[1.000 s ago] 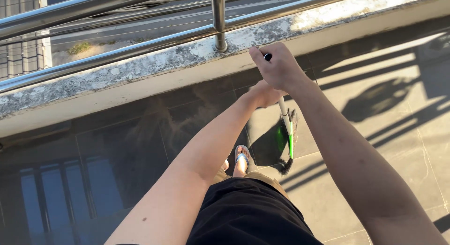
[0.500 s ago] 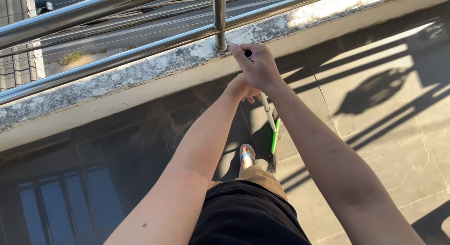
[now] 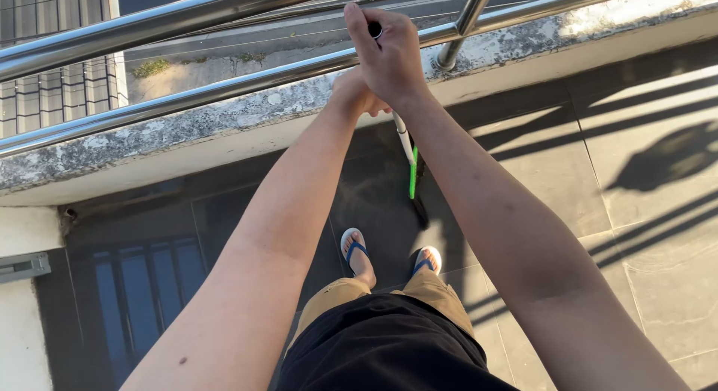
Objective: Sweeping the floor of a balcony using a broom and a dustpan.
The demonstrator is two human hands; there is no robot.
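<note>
Floor: A tiled balcony floor [image 3: 643,234] fills the lower part of the head view, dark and glossy along the wall edge, paler and sunlit toward the right edge, crossed by long shadows.
Parapet: A weathered concrete ledge [image 3: 187,129] runs along the far edge of the floor, from the left side up to the top right corner.
Railing: Polished steel rails [image 3: 149,21] stand on the ledge, with one post [image 3: 460,32] footed on it just right of the hands.
Person: Both bare arms reach forward over black clothing and tan shorts [image 3: 426,286]; two feet in blue-strapped flip-flops [image 3: 355,249] stand on the dark tiles near the far edge.
Broom: A broom [image 3: 410,167] with a white handle and a green band hangs nearly upright below the hands, its dark bristles down on the floor just beyond the feet, close to the base of the wall.
Right hand: The right hand [image 3: 389,54] is closed in a fist around the top of the handle, the black end cap poking out above the fingers, level with the lower rail.
Left hand: The left hand [image 3: 355,96] sits just beneath and touching the right, wrapped round the handle; its fingers are mostly hidden behind the right wrist.
Grip and thing: The whole shaft and head lie below the two stacked fists, angled slightly right.
</note>
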